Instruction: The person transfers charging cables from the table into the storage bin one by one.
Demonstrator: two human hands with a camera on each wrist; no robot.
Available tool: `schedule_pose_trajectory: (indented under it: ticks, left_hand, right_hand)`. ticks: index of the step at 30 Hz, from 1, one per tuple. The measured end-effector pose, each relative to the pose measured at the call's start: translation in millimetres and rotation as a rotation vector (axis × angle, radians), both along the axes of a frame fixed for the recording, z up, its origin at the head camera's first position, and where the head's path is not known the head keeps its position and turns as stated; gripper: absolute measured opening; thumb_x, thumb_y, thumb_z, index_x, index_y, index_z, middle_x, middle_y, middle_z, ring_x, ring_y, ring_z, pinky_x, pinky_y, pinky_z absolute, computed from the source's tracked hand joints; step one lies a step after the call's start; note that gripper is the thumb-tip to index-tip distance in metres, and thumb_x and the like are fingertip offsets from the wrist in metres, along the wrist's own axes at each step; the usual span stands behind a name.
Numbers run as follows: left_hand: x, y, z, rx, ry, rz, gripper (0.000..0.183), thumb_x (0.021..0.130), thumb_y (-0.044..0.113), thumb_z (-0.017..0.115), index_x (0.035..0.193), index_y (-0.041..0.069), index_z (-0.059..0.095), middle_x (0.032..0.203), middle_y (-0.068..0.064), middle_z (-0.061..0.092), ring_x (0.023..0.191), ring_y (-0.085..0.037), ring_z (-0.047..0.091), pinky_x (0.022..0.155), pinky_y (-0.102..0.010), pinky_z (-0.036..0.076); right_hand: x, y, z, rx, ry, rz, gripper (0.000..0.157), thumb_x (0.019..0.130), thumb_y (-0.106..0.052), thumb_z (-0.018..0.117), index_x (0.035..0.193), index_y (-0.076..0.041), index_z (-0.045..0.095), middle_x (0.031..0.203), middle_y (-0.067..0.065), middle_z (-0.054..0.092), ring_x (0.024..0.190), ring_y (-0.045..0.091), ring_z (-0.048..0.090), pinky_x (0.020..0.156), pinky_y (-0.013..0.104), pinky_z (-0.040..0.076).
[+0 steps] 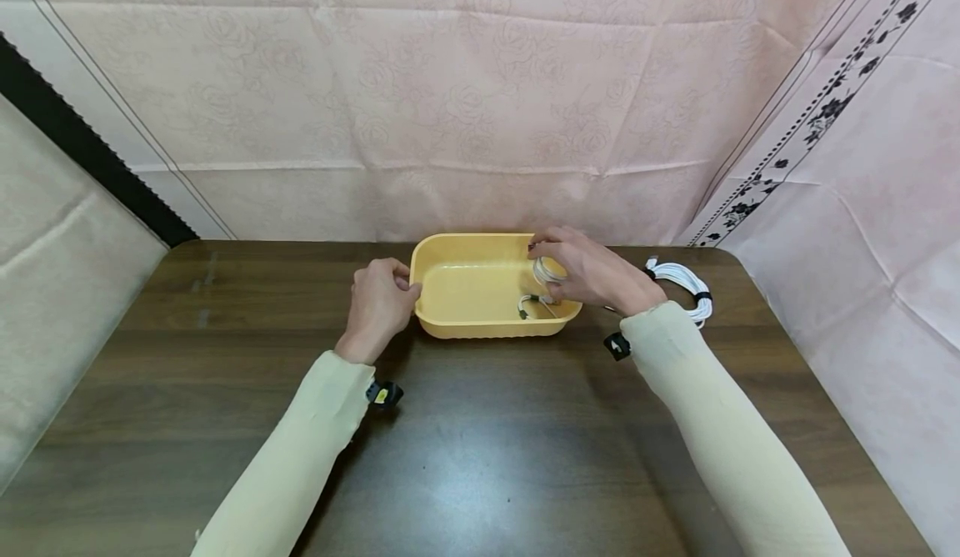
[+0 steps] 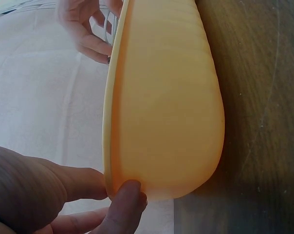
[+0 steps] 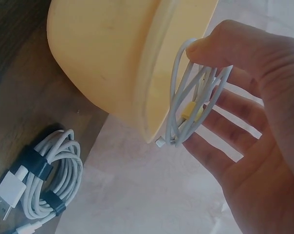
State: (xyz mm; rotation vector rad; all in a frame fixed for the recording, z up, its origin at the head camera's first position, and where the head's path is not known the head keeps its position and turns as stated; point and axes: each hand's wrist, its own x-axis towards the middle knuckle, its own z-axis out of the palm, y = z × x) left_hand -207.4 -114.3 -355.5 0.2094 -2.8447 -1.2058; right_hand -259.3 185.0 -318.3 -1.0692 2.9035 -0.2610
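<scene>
A yellow plastic basin (image 1: 465,323) stands near the table's far edge. My left hand (image 1: 378,303) pinches its left rim between thumb and fingers, and the left wrist view shows the thumb (image 2: 125,204) against the outer wall. Over the basin's right end, my right hand (image 1: 592,269) holds a coiled white cable (image 3: 186,105) between thumb and fingers. A bit of yellow shows among its loops. Inside the basin, below that hand, lies a smaller white cable (image 1: 522,303) with dark ends.
Right of the basin, a thicker coil of white cable (image 1: 678,273) with black straps lies on the brown wooden table (image 1: 450,424). In the right wrist view a white plug (image 3: 10,187) hangs off that coil. Pale patterned cloth (image 1: 450,107) rises behind the table.
</scene>
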Motion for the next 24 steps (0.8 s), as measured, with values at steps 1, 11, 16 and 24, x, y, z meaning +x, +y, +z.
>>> schedule_pose_trajectory:
  ticks: [1,11,16,24]
  left_hand:
    - [-0.2,0.1,0.0,0.0,-0.002,0.001,0.028,0.097,0.018,0.068,0.119,0.0,0.069,0.102,-0.016,0.074,0.087,-0.027,0.07,0.072,-0.035,0.058]
    - [-1.0,-0.2,0.5,0.004,-0.018,0.001,0.029,0.097,0.018,0.067,0.121,0.0,0.068,0.103,-0.016,0.073,0.087,-0.026,0.07,0.072,-0.035,0.059]
    - [-0.9,0.3,0.4,0.003,-0.018,0.005,0.029,0.097,0.018,0.068,0.12,0.001,0.068,0.102,-0.015,0.073,0.087,-0.026,0.07,0.071,-0.034,0.058]
    - [-0.9,0.0,-0.6,0.001,0.01,0.009,0.027,0.096,0.017,0.068,0.117,0.0,0.069,0.1,-0.015,0.074,0.086,-0.026,0.07,0.073,-0.035,0.058]
  right_hand:
    - [-0.3,-0.3,-0.1,0.0,-0.001,0.003,0.052,0.082,-0.011,0.079,0.132,-0.005,0.065,0.143,0.011,0.055,0.137,0.031,0.047,0.114,0.048,0.039]
    - [-4.1,-3.1,-3.1,0.009,-0.022,0.003,0.052,0.084,-0.012,0.079,0.134,-0.004,0.063,0.145,0.013,0.053,0.139,0.032,0.045,0.114,0.051,0.038]
    - [-5.2,-3.7,-4.8,0.008,-0.023,0.004,0.052,0.085,-0.013,0.08,0.134,-0.004,0.063,0.145,0.013,0.053,0.139,0.032,0.044,0.116,0.052,0.037]
    - [-7.5,-7.1,-6.6,-0.011,-0.023,0.015,0.051,0.085,-0.012,0.079,0.133,-0.005,0.065,0.144,0.012,0.054,0.139,0.032,0.044,0.116,0.05,0.036]
